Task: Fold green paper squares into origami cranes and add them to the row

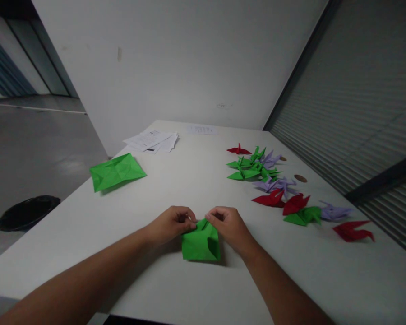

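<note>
A partly folded sheet of green origami paper rests on the white table near its front, between my two hands. My left hand pinches its upper left edge with thumb and fingers. At the upper right corner, my right hand grips the paper between thumb and forefinger. The sheet's right side bulges up in a loose fold, and its lower edge stands slightly off the table. What lies under the top layer is hidden.
Another creased green sheet lies at the table's left edge. Printed papers are at the back. Several folded cranes, green, purple and red, spread along the right. A black-lined bin stands on the floor at left.
</note>
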Tool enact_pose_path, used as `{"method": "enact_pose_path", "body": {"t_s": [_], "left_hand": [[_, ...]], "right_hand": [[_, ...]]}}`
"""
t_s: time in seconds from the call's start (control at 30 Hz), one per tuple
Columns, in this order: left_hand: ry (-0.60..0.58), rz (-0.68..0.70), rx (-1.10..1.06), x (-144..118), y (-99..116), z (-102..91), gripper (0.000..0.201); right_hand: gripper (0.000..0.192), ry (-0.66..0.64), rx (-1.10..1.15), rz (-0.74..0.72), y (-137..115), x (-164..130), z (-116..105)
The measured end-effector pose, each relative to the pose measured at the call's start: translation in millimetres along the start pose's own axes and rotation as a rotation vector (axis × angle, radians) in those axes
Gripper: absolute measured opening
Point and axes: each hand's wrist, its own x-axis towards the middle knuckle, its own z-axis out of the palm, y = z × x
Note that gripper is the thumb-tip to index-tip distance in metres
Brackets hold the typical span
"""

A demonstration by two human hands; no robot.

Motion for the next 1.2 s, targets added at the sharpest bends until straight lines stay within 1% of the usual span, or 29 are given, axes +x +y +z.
{"method": "enact_pose_path", "body": {"t_s": [0.07,0.1,0.2,0.23,0.33,0.4,0.47,0.57,0.63,0.73,0.8,0.87,0.97,1.03,1.1,1.2], "left_hand": [[0.006,0.054,-0.037,-2,2,-1.1,0.027],[-0.009,0.07,-0.053,-3,4,-1.8,0.028],[-0.098,0.042,-0.094,-7,5,-3.3,0.03],[-0.11,0.035,-0.081,-7,5,-3.4,0.029],[-0.08,0.08,0.061,-7,3,-2.7,0.023],[-0.057,0.125,0.152,-5,2,-2.4,0.026],[-0.05,0.138,0.202,-5,1,-2.8,0.029],[-0.02,0.105,0.258,-4,-3,-4.9,0.03],[0.01,0.046,0.282,-4,-6,-6.6,0.03],[0.025,-0.018,0.292,-3,-11,-8.6,0.028],[0.031,-0.013,0.296,-2,-14,-9.1,0.024],[0.046,0.013,0.281,-1,-16,-9.0,0.021],[0.055,0.053,0.247,-1,-18,-8.4,0.021],[0.043,0.072,0.261,-1,-18,-7.9,0.018],[0.03,0.085,0.292,-2,-16,-7.5,0.015],[0.035,0.093,0.354,-3,-10,-6.8,0.016]], "right_hand": [[0.026,0.034,0.043,0.021,5,2,-3],[0.026,0.044,0.066,0.03,7,3,-4],[0.029,0.08,0.096,0.042,10,4,-8],[0.029,0.096,0.093,0.041,9,4,-8],[0.028,0.109,0.114,0.059,8,3,-8],[0.027,0.101,0.136,0.074,7,2,-7],[0.025,0.088,0.149,0.067,6,2,-6],[0.027,0.09,0.162,0.016,3,1,-5],[0.034,0.08,0.206,-0.006,2,-1,-5],[0.045,0.012,0.28,-0.021,3,-2,-7],[0.042,-0.031,0.261,-0.015,7,-2,-7],[0.038,-0.049,0.189,0.006,10,-1,-6],[0.026,-0.058,0.081,0.029,12,1,-5],[0.02,-0.076,0.036,0.028,12,1,-4],[0.018,-0.105,0.011,0.03,12,1,-4],[0.017,-0.148,-0.006,0.049,11,0,-4]]}}
